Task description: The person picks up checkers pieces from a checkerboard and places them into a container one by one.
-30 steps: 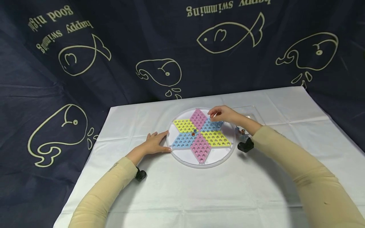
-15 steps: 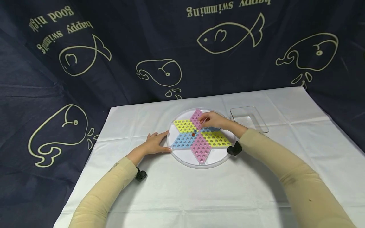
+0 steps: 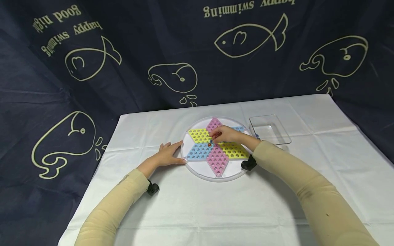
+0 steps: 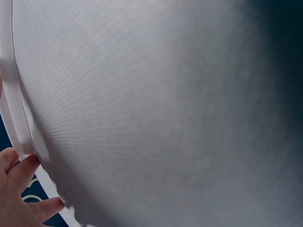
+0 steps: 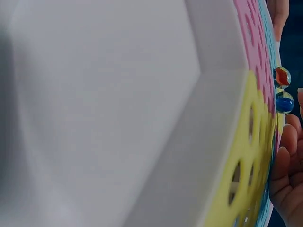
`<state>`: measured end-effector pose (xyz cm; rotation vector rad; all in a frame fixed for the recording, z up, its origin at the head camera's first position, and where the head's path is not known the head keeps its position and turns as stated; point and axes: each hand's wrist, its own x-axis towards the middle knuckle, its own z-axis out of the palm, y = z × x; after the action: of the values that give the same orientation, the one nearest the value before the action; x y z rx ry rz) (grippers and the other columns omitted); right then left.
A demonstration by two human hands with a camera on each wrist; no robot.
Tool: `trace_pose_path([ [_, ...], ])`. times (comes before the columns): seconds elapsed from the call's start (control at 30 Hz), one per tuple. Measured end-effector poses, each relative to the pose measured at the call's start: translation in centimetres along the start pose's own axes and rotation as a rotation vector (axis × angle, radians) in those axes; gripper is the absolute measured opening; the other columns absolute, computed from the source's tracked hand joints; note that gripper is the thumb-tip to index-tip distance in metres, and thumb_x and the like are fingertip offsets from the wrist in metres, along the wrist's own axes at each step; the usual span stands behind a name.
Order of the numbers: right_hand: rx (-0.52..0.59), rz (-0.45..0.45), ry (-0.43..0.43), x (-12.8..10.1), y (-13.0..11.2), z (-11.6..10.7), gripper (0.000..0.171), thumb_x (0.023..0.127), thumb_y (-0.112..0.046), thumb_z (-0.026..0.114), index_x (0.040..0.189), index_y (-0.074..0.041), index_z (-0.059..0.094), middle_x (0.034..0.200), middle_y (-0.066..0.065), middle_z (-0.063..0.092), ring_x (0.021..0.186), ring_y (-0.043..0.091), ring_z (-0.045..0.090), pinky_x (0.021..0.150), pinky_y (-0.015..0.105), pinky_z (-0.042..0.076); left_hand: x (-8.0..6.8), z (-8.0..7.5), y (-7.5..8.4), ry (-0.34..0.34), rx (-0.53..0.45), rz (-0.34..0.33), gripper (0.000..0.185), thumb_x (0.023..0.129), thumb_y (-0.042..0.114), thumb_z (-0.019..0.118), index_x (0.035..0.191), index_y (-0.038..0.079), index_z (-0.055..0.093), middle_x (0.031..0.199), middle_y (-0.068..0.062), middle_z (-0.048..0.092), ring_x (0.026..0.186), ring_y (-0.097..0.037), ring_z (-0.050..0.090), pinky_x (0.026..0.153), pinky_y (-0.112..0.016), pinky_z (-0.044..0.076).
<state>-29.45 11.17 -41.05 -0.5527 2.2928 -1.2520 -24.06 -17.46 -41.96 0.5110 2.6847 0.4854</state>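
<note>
A round Chinese checkers board (image 3: 197,171) with a pink, yellow and blue star lies on the table. An orange-red marble (image 3: 209,145) and a blue marble (image 3: 211,141) sit side by side near its centre, also seen in the right wrist view. My right hand (image 3: 226,134) is just behind and right of them, fingertips low over the holes, pinching a small marble that the fingers mostly hide. My left hand (image 3: 167,154) rests at the board's left rim, fingers spread, thumb and fingertips touching the edge; the left wrist view shows those fingers (image 4: 26,172) too.
A clear plastic box (image 3: 284,135) stands right of the board, partly behind my right forearm. A blue marble (image 3: 257,136) shows by its left side. White cloth (image 3: 172,212) covers the table, and a dark printed curtain (image 3: 129,89) hangs behind it.
My right hand has moved left from over the upper right blue section to the board's centre, beside the two marbles. The clear box is more exposed. My left hand stays at the rim.
</note>
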Motion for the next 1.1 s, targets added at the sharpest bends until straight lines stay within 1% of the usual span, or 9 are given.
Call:
trace_pose_path([
  [0.2, -0.063, 0.025, -0.008, 0.2, 0.3, 0.2, 0.033, 0.083, -0.005, 0.062, 0.115, 0.001, 0.06, 0.101, 0.009, 0.059, 0.091, 0.017, 0.052, 0.082, 0.024, 0.045, 0.2, 0.0, -0.1, -0.004, 0.009, -0.003, 0.09, 0.077, 0.049, 0.067, 0.146, 0.012, 0.022, 0.149, -0.013, 0.025, 0.136, -0.045, 0.014, 0.109, -0.058, -0.001],
  [0.37, -0.121, 0.05, -0.004, 0.4, 0.3, 0.5, 0.03, 0.083, -0.006, 0.062, 0.112, 0.0, 0.062, 0.098, 0.008, 0.059, 0.086, 0.015, 0.049, 0.075, 0.021, 0.044, 0.2, 0.0, -0.1, -0.006, 0.008, 0.0, 0.09, 0.077, 0.05, 0.066, 0.146, 0.012, 0.022, 0.15, -0.013, 0.025, 0.136, -0.045, 0.014, 0.109, -0.058, -0.001],
  [0.6, -0.137, 0.064, 0.018, 0.5, 0.1, 0.8, 0.025, 0.081, -0.004, 0.064, 0.106, 0.0, 0.063, 0.091, 0.006, 0.059, 0.08, 0.014, 0.049, 0.07, 0.019, 0.044, 0.3, 0.1, -0.3, 0.001, 0.005, 0.006, 0.091, 0.077, 0.049, 0.067, 0.146, 0.011, 0.022, 0.149, -0.013, 0.025, 0.135, -0.045, 0.013, 0.109, -0.058, -0.001],
  [0.87, -0.169, -0.027, 0.028, 0.1, 0.1, 1.0, 0.02, 0.078, 0.0, 0.064, 0.097, 0.003, 0.062, 0.085, 0.007, 0.059, 0.076, 0.013, 0.051, 0.067, 0.018, 0.045, 0.3, 0.1, -0.2, -0.001, 0.009, 0.001, 0.091, 0.077, 0.049, 0.067, 0.146, 0.012, 0.022, 0.149, -0.012, 0.025, 0.135, -0.045, 0.014, 0.109, -0.058, -0.001],
  [1.1, -0.186, -0.041, 0.026, 0.0, 0.2, 1.0, 0.019, 0.078, 0.0, 0.064, 0.097, 0.003, 0.062, 0.084, 0.006, 0.059, 0.075, 0.012, 0.051, 0.066, 0.018, 0.045, 0.2, 0.1, -0.1, 0.002, 0.006, 0.003, 0.091, 0.077, 0.049, 0.067, 0.146, 0.012, 0.023, 0.149, -0.013, 0.026, 0.135, -0.045, 0.014, 0.109, -0.058, -0.001],
])
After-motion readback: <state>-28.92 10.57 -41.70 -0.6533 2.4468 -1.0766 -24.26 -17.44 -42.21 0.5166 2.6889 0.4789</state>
